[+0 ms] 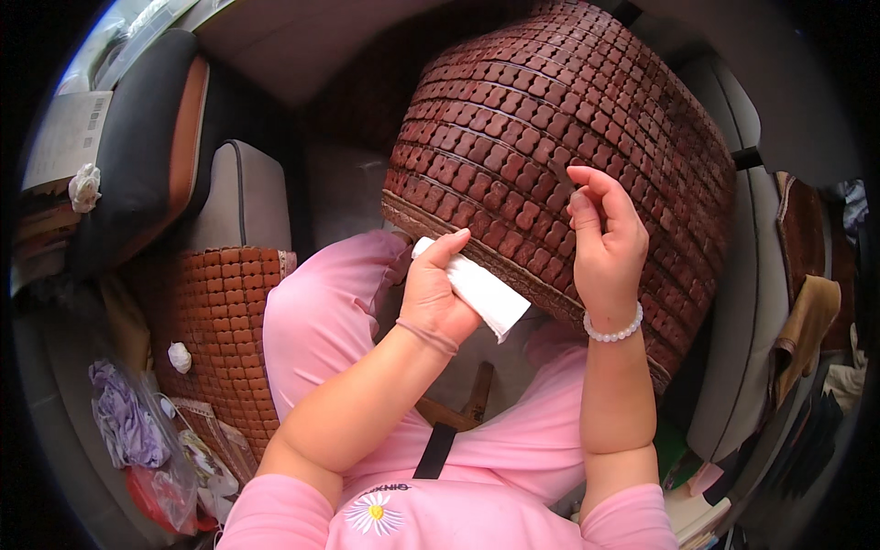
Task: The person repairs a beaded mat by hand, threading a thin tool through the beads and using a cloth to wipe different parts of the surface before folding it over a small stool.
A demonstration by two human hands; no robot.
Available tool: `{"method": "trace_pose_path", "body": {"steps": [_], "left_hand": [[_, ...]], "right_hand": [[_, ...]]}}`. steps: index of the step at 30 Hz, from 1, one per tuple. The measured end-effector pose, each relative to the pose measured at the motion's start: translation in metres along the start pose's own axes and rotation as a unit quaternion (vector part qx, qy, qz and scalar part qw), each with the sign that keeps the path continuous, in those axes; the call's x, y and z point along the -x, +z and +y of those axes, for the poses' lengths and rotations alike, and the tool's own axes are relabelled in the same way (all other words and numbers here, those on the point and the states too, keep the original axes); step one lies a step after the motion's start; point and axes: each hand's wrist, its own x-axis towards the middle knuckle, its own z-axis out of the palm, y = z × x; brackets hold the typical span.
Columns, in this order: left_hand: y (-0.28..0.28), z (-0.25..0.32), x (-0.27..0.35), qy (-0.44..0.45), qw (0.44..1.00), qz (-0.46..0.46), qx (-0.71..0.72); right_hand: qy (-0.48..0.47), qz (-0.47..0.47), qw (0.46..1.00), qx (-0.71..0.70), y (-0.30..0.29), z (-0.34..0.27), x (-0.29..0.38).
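My left hand (434, 292) grips a folded white tissue (489, 292), thumb on top, over the near edge of a dark reddish-brown tile seat mat (522, 124). The tissue's right end sticks out past my palm. My right hand (608, 237) is raised over the mat's right part with its fingers loosely curled. Thumb and index fingertip are apart, and nothing shows between them. The mat has a patterned fabric border (474, 237) along its near edge and spreads over a broad, curved surface.
A lighter brown tile mat (234, 330) at left bears a crumpled white tissue (179, 357) and plastic bags (158, 474). Beyond it are a grey cushion (251, 192) and a black-and-brown cushion (155, 137). Another grey cushion (746, 302) and brown cloth (808, 323) lie right. Below, a wooden stool (478, 392) shows.
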Motion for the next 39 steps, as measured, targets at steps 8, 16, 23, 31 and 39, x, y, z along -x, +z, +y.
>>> {"method": "trace_pose_path", "body": {"steps": [8,16,23,31,39], "left_hand": [[0.010,-0.008,0.026,-0.050,0.988,0.018,-0.143],[-0.004,-0.029,0.041,-0.106,0.923,0.016,-0.370],[0.082,0.003,0.012,0.442,0.430,-0.180,-0.766],[0.068,0.038,-0.072,0.488,0.272,-0.083,-0.825],[0.067,0.044,-0.074,0.480,0.262,-0.081,-0.833]], "right_hand": [[0.111,0.009,0.988,-0.105,-0.005,-0.008,-0.003],[0.019,0.006,0.999,0.049,-0.004,0.010,-0.011],[0.047,0.040,0.998,0.015,-0.010,0.016,-0.016],[-0.088,-0.006,0.984,0.154,0.002,0.021,-0.012],[-0.099,-0.042,0.976,0.190,0.003,0.023,-0.007]]}}
